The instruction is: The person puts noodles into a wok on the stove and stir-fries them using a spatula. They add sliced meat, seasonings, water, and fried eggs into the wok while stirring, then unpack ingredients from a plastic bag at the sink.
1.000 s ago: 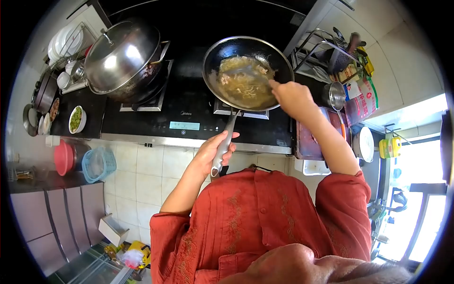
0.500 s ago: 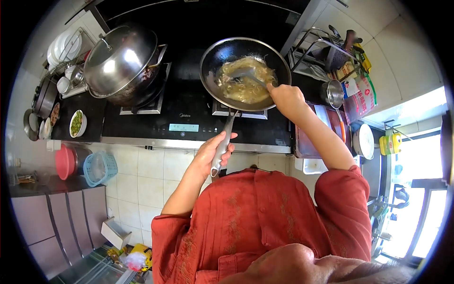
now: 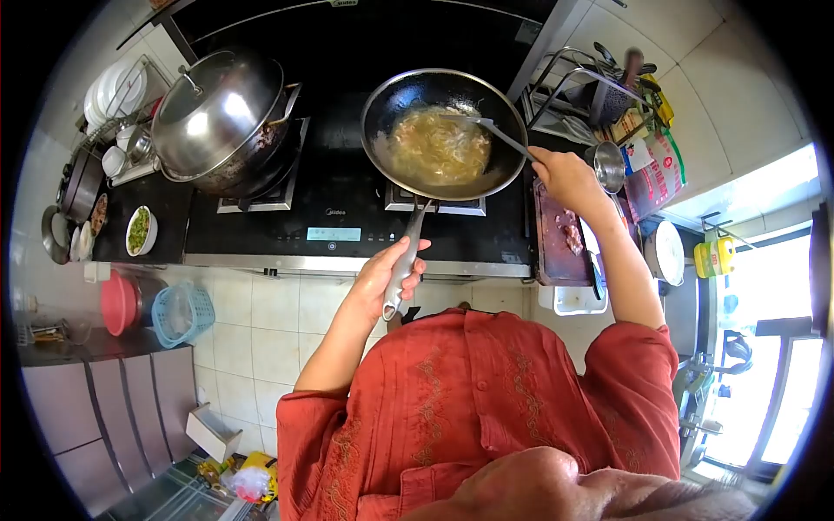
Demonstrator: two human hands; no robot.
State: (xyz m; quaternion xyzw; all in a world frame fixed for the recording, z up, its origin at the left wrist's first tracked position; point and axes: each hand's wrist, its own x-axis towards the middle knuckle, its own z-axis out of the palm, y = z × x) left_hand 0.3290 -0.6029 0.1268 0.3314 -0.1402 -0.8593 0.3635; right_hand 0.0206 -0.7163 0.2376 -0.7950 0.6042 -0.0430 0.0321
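Observation:
A dark wok [image 3: 417,91] stands over the right burner with a soupy, yellowish mix of thin strands and paler bits [image 3: 439,156] in it. My left hand [image 3: 382,273] is wrapped round the wok's grey handle [image 3: 415,230], near its end. In my right hand [image 3: 569,178], beyond the wok's right rim, is the handle of a grey spatula [image 3: 508,139]. The spatula's blade lies at the far side of the food, partly hidden in it.
A lidded pot [image 3: 217,122] occupies the left burner. A bowl of chopped greens [image 3: 142,230] sits on the left counter. On the right are a cutting board [image 3: 552,256] with raw meat [image 3: 572,236], a knife [image 3: 597,273] and a utensil rack [image 3: 565,65].
My right hand has moved right, drawing back from over the wok, and the spatula's blade has shifted toward the far side. The cutting board's meat has come into view. My left hand keeps its grip.

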